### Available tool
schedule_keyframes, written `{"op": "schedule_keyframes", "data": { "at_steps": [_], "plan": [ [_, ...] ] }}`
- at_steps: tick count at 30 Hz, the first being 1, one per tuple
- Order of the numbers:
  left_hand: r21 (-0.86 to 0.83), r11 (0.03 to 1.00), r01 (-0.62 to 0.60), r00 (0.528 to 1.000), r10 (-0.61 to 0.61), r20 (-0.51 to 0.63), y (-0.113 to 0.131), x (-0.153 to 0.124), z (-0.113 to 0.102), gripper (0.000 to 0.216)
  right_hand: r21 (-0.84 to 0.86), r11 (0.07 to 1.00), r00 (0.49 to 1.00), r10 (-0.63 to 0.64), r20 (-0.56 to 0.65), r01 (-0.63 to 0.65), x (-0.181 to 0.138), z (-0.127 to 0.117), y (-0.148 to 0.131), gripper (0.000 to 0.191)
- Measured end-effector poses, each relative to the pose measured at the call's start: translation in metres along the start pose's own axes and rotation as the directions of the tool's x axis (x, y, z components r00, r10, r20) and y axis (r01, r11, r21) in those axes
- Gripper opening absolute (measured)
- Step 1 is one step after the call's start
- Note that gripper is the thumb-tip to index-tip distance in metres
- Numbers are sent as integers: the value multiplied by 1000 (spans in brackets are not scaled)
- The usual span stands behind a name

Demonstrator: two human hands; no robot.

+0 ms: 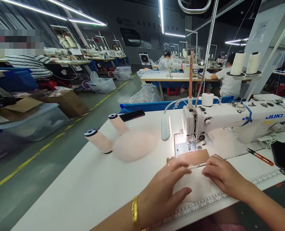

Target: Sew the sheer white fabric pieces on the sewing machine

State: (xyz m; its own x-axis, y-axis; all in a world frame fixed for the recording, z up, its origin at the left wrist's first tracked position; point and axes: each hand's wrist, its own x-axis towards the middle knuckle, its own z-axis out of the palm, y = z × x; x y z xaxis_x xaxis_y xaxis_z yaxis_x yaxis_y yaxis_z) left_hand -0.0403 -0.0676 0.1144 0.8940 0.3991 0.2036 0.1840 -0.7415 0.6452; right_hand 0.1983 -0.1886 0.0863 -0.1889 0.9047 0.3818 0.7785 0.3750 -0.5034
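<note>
My left hand (165,189) lies over the near edge of the table, thumb apart from the fingers. Its fingertips rest at the left end of a pale fabric piece (192,186). With curled fingers, my right hand (223,175) pinches the top right edge of that fabric. Just beyond both hands is a shiny tan strip (189,156), in front of the needle area of the white sewing machine (219,117). Blurred pale round fabric (135,146) sits on the table to the left.
Two peach thread cones (100,141) stand at left, near a dark flat object (132,115). Red-handled thread snips (261,156) and a phone (284,157) lie at right. A ruler tape (214,199) runs along the front edge. Other people sit at machines further back.
</note>
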Motion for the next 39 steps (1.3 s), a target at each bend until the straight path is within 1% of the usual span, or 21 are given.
{"op": "schedule_keyframes", "data": {
  "at_steps": [2,3,5,7,9,10,12,14,15,17,20,22,25,27,28,30,32,34,35,37,39],
  "plan": [
    [-54,997,61,997,-63,-35,-1,13,2,44,127,991,999,-34,-40,38,9,0,-5,20],
    [-105,990,95,995,-96,-3,-2,20,3,37,214,977,998,2,-63,11,13,1,-8,17],
    [-209,963,172,985,-165,51,-6,31,4,19,412,904,983,165,-86,-115,18,5,-11,13],
    [-276,936,217,976,-212,46,-8,35,2,31,571,782,945,324,-34,-248,22,10,-10,20],
    [-295,929,224,972,-234,2,-8,33,-2,36,615,714,924,377,65,-335,25,14,-8,30],
    [-292,930,224,971,-237,-11,-7,31,-4,37,590,723,922,374,102,-358,26,15,-6,32],
    [-276,935,222,972,-235,-15,-2,25,-10,35,487,796,929,352,110,-359,29,15,-6,20],
    [-246,948,201,978,-208,-5,5,19,-13,32,403,862,950,303,74,-307,32,13,-9,9],
    [-225,958,178,983,-183,-1,8,17,-15,30,387,881,961,269,62,-271,32,11,-12,11],
    [-173,978,116,993,-120,-15,13,15,-17,29,384,896,975,208,75,-221,32,8,-16,11],
    [-113,993,46,995,-55,-77,16,17,-22,29,364,898,967,203,157,-247,30,5,-18,10],
    [-87,996,16,994,-25,-111,15,20,-25,28,293,929,972,194,133,-226,27,4,-14,8],
    [-27,995,-92,990,88,-108,11,21,-29,30,63,997,994,45,-97,-39,21,-2,-4,14],
    [29,981,-192,980,193,-50,7,17,-29,34,-148,984,976,-123,-181,97,13,-8,0,22],
    [52,972,-231,973,231,0,5,13,-30,36,-242,959,968,-192,-162,150,8,-10,1,24],
    [50,965,-258,959,250,132,-1,5,-30,33,-359,902,965,-263,-17,240,-3,-12,-2,22],
    [-14,980,-199,948,196,251,-8,-2,-31,18,-385,875,956,-260,137,293,-12,-10,-9,20],
    [-80,994,-71,953,91,289,-13,-4,-30,16,-373,876,947,-235,221,305,-18,-4,-16,15],
    [-88,996,-8,966,31,258,-15,-3,-27,19,-364,882,945,-225,236,300,-19,-1,-18,12],
    [-28,995,94,988,-90,127,-17,5,-18,18,-367,883,949,-221,225,292,-19,7,-20,11],
    [120,975,187,982,-188,-3,-18,16,-3,18,-393,863,946,-263,190,319,-20,17,-16,16]
  ]
}}
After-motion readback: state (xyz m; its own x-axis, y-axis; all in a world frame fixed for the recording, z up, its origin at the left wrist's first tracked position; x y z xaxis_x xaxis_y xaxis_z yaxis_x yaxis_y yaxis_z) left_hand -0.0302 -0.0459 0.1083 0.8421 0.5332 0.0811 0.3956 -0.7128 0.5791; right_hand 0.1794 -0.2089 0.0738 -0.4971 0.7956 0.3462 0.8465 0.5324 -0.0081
